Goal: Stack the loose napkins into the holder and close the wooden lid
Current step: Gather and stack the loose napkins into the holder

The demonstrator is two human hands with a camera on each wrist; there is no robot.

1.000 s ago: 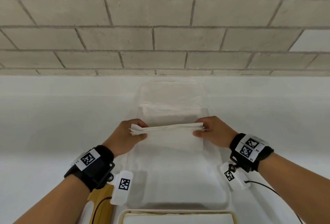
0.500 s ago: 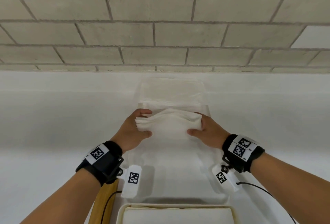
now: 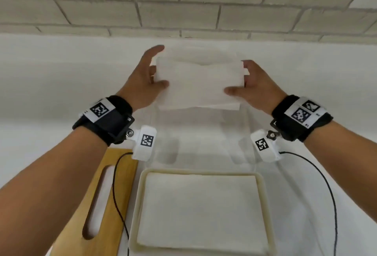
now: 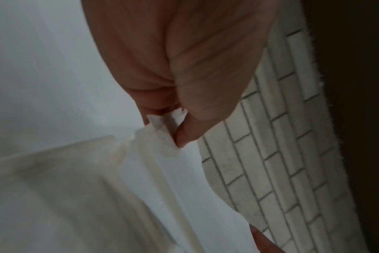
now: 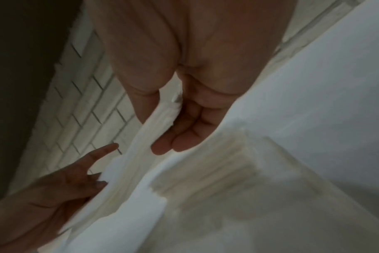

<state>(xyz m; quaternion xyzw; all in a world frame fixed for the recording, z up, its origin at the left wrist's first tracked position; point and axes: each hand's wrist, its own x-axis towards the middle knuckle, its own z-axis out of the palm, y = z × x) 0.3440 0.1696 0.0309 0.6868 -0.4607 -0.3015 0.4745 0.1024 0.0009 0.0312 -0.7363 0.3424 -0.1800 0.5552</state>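
A stack of white napkins (image 3: 200, 84) hangs tilted in the air, its broad face toward me. My left hand (image 3: 157, 68) grips its left end between thumb and fingers, and my right hand (image 3: 237, 82) grips the right end the same way. The left wrist view shows thumb and fingers pinching the napkins' (image 4: 162, 154) edge. In the right wrist view the napkins (image 5: 130, 162) run between both hands. Close to me stands the cream holder (image 3: 142, 190) with flat napkins (image 3: 200, 209) inside. The wooden lid (image 3: 127, 174), with a long slot, lies left of the holder.
A clear plastic tray (image 3: 204, 139) lies between the holder and the held stack. More white napkins (image 3: 200, 52) show behind the stack, near the brick wall (image 3: 183, 1). Black wrist cables trail over the lid and the white table (image 3: 51, 72).
Both hands have carried the stack up and away from me and tipped it from edge-on to face-on. The holder and lid have come further into view at the bottom.
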